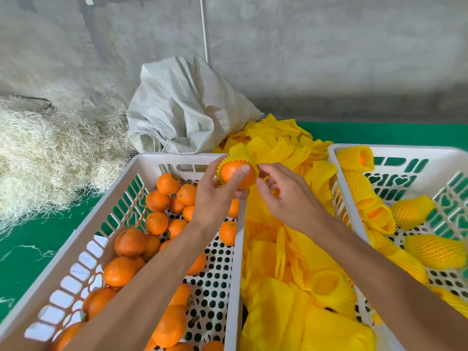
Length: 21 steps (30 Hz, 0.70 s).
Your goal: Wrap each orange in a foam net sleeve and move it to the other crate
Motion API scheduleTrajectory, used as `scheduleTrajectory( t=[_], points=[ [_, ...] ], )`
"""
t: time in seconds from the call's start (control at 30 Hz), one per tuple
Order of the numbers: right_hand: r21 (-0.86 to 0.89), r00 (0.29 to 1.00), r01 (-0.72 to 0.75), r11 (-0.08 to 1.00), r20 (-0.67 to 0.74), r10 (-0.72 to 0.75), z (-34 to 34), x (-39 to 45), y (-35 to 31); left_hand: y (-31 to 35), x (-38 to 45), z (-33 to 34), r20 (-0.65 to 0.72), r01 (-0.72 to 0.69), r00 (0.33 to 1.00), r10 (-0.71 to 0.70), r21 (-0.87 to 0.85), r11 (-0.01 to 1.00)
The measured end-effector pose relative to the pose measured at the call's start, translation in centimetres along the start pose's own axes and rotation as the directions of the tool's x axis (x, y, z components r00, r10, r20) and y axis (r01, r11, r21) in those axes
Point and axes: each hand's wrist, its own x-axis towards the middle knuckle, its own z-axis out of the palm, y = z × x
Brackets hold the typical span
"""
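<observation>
Orange [234, 172], half inside a yellow foam net sleeve [239, 151], sits above the left crate's [152, 160] far right corner; our left hand [215, 196] grips it while our right hand [286, 196] pinches the sleeve's edge.

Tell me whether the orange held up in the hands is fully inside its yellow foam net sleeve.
Only partly in. The yellow foam net sleeve covers the far side of the round orange; its near face is bare under the left hand's thumb.
</observation>
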Motion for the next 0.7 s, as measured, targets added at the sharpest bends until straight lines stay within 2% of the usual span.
scheduleTrajectory(
  t=[0.07, 0.23, 0.33, 0.43, 0.5, 0.57, 0.63, 0.7],
  points=[
    [0.017, 1.000, -0.021, 1.000, 0.009, 0.021, 0.1, 0.0, 0.2, 0.1, 0.0, 0.0, 0.038, -0.004, 0.999, 0.004, 0.001, 1.000],
    [-0.004, 0.992, -0.066, 0.998, -0.107, 0.066, 0.2, 0.2, 0.8, -0.4, -0.1, -0.2, 0.161, -0.008, 0.987, -0.019, 0.163, 0.987],
    [-0.007, 0.984, -0.071, 0.997, -0.167, 0.069, -0.1, 0.4, 0.8, -0.8, -0.4, 0.0, 0.101, -0.046, 0.995, 0.020, 0.262, 0.964],
    [-0.064, 0.972, 0.068, 0.996, -0.222, -0.080, -1.1, 0.7, 0.1, -0.8, -0.4, -0.3, -0.026, -0.076, 0.996, 0.089, 0.327, 0.942],
    [-0.154, 0.956, 0.179, 0.972, -0.206, -0.208, -1.2, 0.6, -0.6, -0.5, 0.0, -0.8, -0.104, -0.058, 0.990, 0.094, 0.302, 0.952],
    [-0.194, 0.949, 0.221, 0.956, -0.182, -0.256, -1.0, 0.3, -1.2, -0.3, 0.1, -0.9, -0.134, -0.028, 0.989, 0.065, 0.260, 0.965],
    [-0.142, 0.967, 0.158, 0.977, -0.178, -0.183, -0.7, 0.2, -1.3, -0.3, -0.2, -0.4, -0.125, 0.013, 0.992, 0.011, 0.190, 0.982],
    [-0.074, 0.990, 0.031, 0.997, -0.135, -0.041, -0.4, 0.1, -1.2, -0.4, -0.4, 0.3, -0.080, 0.050, 0.996, -0.044, 0.069, 0.996]
  ],
)
